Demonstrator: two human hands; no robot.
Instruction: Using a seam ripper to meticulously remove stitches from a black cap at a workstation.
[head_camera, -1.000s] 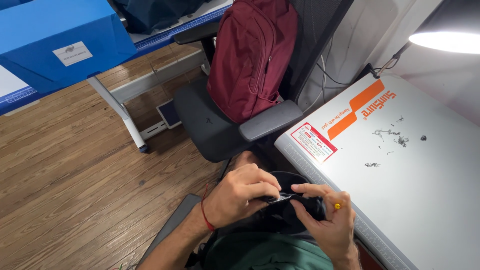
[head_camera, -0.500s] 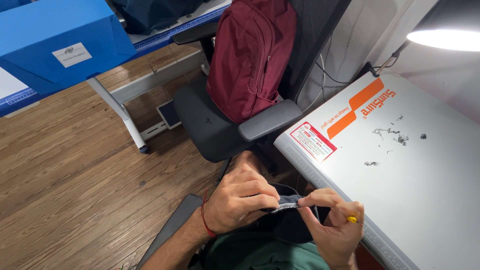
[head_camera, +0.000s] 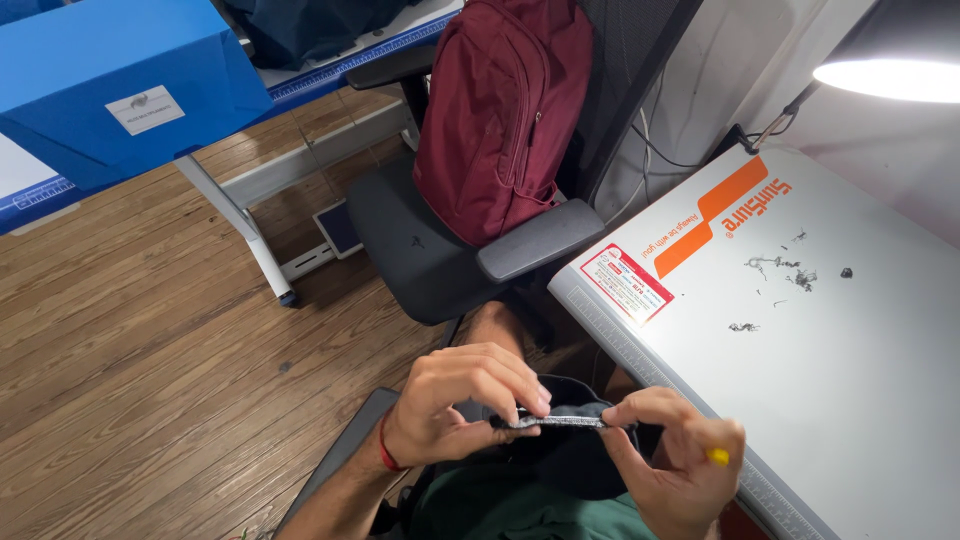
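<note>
Pinching a grey fabric strip (head_camera: 558, 422) taut — left hand (head_camera: 455, 405), right hand (head_camera: 675, 470) curled.

The right hand (head_camera: 672, 470) runs off the bottom edge, its palm hiding all but the tip of a small yellow thing (head_camera: 718, 456). Both hands' fingertips cover the ends of the grey strip (head_camera: 556, 422). The lamp (head_camera: 890, 60), far right, is cut off.
</note>
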